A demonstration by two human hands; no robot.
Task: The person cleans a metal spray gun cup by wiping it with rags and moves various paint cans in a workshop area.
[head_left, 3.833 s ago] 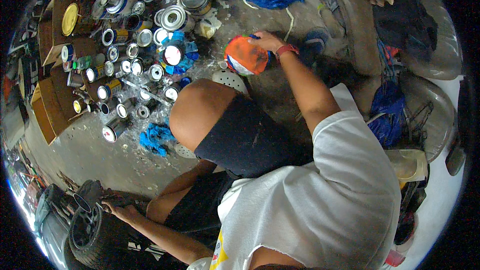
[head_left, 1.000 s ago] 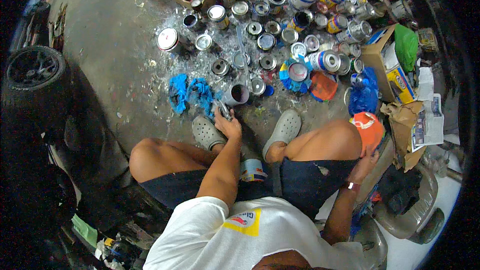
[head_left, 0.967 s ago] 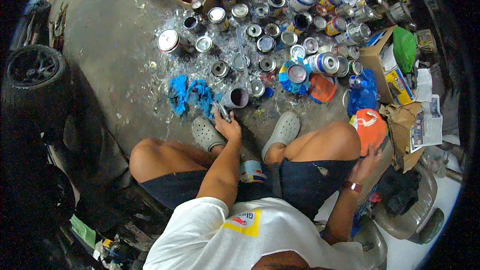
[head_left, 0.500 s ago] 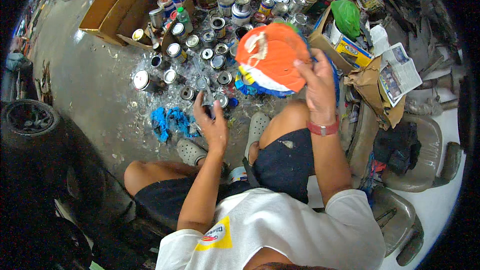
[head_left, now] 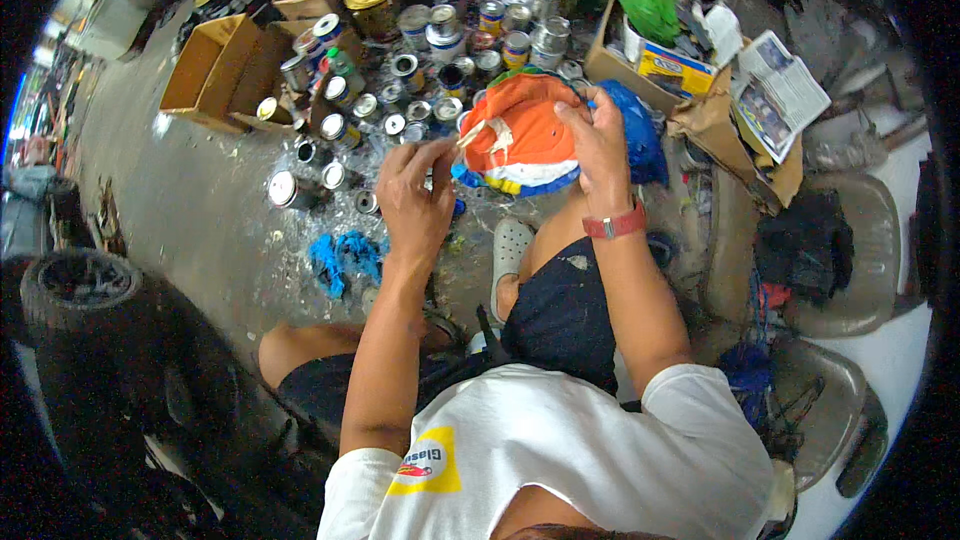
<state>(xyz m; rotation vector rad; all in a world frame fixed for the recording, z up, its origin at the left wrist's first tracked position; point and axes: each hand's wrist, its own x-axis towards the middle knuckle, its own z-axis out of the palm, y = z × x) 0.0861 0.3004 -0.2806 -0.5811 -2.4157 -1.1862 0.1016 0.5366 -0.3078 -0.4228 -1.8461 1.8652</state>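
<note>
My right hand [head_left: 603, 155] grips the right side of a round orange cloth pad [head_left: 540, 115], its thumb lying on the face. Stitching curves across the pad, and white, yellow and blue cloth shows along its lower rim. A frayed cream strip [head_left: 497, 140] crosses the pad's left part. At that left edge my left hand [head_left: 413, 195] closes its fingertips in a pinch, apparently on the strip's end; the exact contact is too small to make out. Just beyond the right hand sits a blue plastic bundle [head_left: 635, 130], partly hidden by the pad and hand.
Many paint cans [head_left: 340, 130] crowd the stained floor ahead. Open cardboard boxes [head_left: 205, 70] stand far left. On the right are a box with a green bag [head_left: 647, 5], newspaper [head_left: 780, 95] and grey plastic chairs [head_left: 850, 280]. A blue rag [head_left: 345, 260] and a tyre [head_left: 80, 285] lie left.
My left hand has risen to the pad's left edge, its spread fingers now pinched. The right hand has lowered the pad slightly and drawn it a little left.
</note>
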